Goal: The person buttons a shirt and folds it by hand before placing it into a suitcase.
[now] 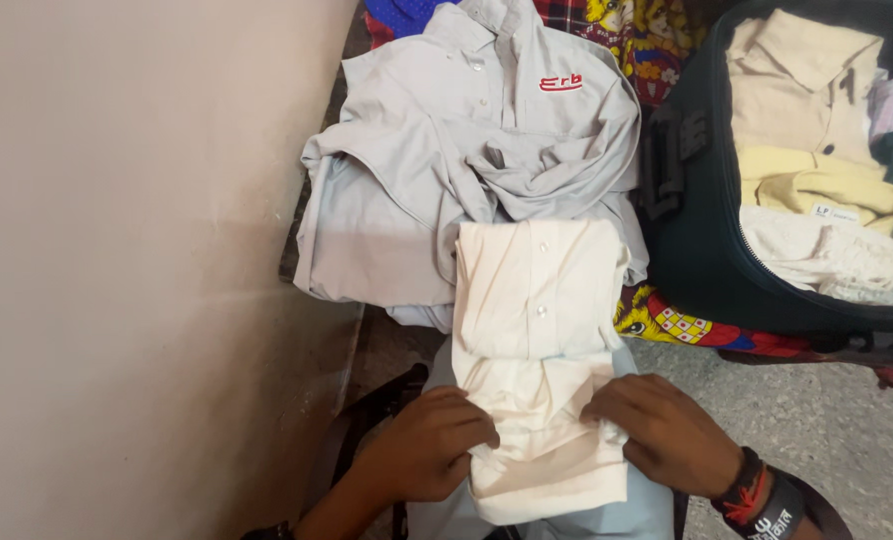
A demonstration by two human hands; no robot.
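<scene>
**Both hands on a folded cream shirt**

Head view: the left hand (422, 450) and right hand (667, 432) pinched the cream shirt (539, 340) with curled fingers, on the person's lap. Beyond it lay a grey shirt (467, 150); an open suitcase (697, 240) held folded clothes.

A plain beige wall (117, 250) fills the whole left side, smooth, with faint scuffs and a soft shadow falling across its lower part. At near right lies a grey speckled stone floor (827, 430), evenly lit. Far right stands an open dark green suitcase (697, 240), its zip edge showing, packed with folded cream, yellow and white clothes. A bright patterned cloth (687, 325) in red, yellow and blue spreads beneath the suitcase and reappears at the far top.
</scene>
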